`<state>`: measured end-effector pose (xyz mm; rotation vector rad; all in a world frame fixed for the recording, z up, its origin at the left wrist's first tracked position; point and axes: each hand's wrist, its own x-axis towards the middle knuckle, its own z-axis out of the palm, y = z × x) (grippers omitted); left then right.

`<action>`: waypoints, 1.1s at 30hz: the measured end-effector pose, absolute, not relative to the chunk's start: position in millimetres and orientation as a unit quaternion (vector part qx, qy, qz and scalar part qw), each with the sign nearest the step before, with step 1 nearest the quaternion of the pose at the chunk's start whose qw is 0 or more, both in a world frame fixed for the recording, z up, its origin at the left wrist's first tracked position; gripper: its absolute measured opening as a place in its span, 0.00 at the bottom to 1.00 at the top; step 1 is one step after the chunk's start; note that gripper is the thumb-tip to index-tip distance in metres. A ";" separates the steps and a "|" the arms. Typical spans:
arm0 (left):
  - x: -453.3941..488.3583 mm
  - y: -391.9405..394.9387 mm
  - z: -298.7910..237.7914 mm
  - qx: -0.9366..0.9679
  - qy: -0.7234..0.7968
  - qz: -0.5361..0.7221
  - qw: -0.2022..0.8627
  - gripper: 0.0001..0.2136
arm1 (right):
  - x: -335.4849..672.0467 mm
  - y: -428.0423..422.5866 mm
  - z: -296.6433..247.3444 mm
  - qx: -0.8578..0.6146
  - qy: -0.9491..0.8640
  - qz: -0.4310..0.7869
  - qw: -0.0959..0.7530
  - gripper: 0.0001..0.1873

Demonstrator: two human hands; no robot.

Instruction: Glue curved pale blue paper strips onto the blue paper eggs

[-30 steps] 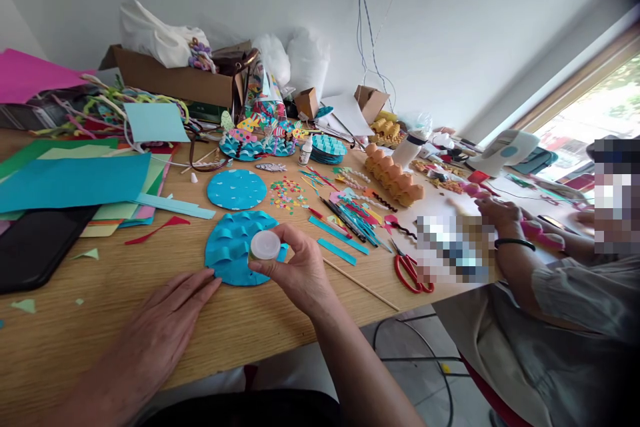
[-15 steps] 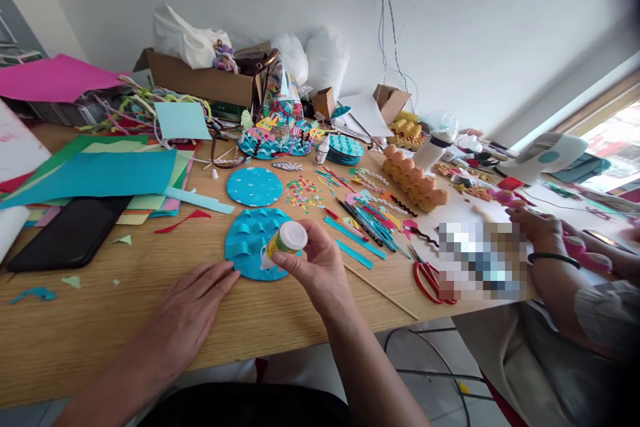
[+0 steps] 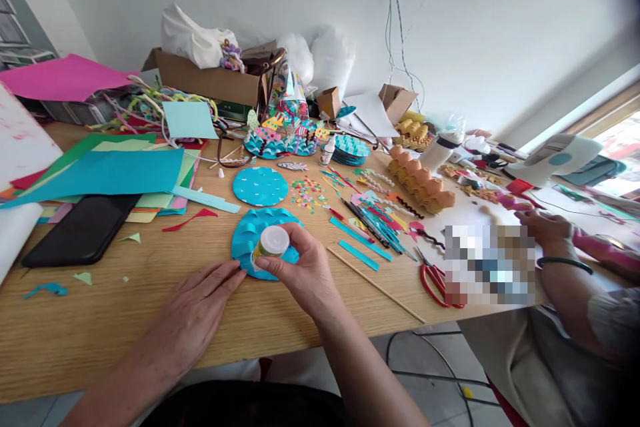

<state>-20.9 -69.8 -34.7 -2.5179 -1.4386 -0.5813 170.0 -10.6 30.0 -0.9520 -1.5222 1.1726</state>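
Note:
My right hand is closed around a small glue bottle turned nozzle-down over a blue paper disc with raised wave folds. My left hand lies flat and open on the wooden table, its fingertips touching the disc's near edge. A second, flat blue disc sits just behind the first.
Coloured paper sheets and a black tablet lie at the left. Paper strips, confetti, a wooden stick and red scissors lie to the right. Another person's hands work at the far right. Boxes and bags line the wall.
My right hand has tipped the bottle further down onto the wavy disc. The view has shifted slightly; my left hand stays on the disc's edge.

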 end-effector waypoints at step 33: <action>-29.4 -66.3 -32.4 -0.866 -0.449 -0.193 0.109 0.22 | 234.3 -10.4 26.0 -0.439 -0.588 0.382 0.562 0.13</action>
